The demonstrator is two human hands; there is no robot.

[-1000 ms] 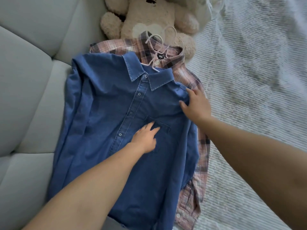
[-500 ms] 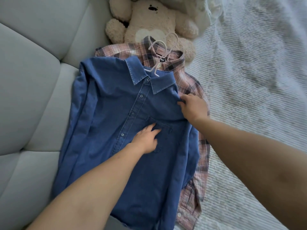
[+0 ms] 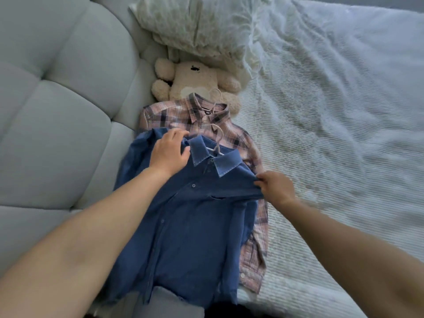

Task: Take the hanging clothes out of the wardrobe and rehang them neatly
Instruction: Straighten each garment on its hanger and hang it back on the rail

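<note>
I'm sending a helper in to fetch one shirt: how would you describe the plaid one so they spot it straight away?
On the white bedspread, beside the padded grey headboard, a cream teddy bear lies below the pillow. The plaid shirt lies with its collar against the bear. It is pink checked, on a white hanger, half covered by the plain blue denim shirt.

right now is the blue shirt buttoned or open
Buttoned: the blue shirt front lies shut, buttons down its placket; a hanger shows at the collar.
</note>
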